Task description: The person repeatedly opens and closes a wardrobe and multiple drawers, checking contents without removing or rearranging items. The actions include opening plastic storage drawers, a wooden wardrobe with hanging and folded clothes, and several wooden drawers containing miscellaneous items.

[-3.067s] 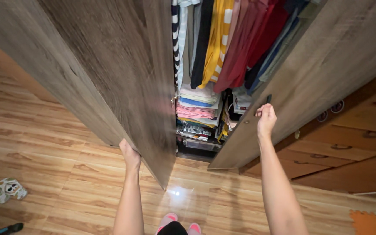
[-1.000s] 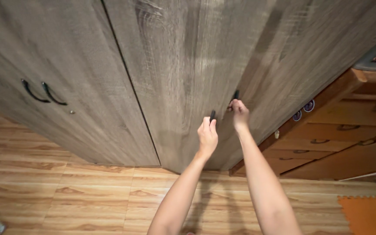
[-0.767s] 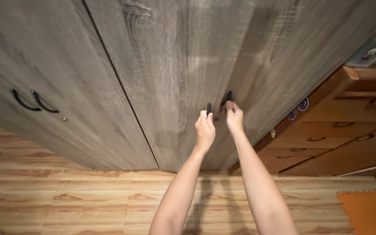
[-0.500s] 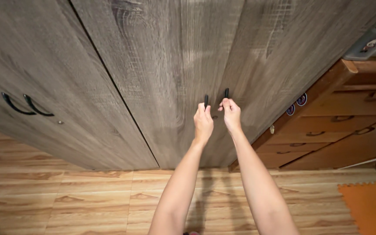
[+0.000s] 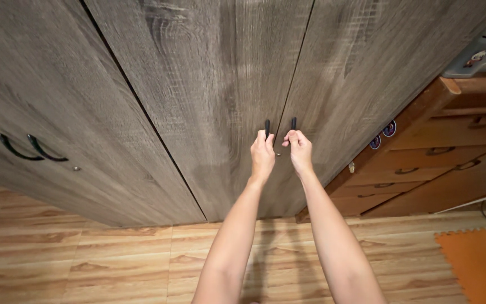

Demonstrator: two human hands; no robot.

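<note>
Left hand (image 5: 262, 155) is clamped on the left door handle (image 5: 266, 127); right hand (image 5: 298, 149) is clamped on the right door handle (image 5: 293, 123). Both handles run upright, side by side at the wardrobe doors' (image 5: 215, 84) seam.

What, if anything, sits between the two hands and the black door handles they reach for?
Nothing visible. The left hand is closed on the left black handle and the right hand on the right black handle, beside the seam where the two grey wardrobe doors meet.
</note>
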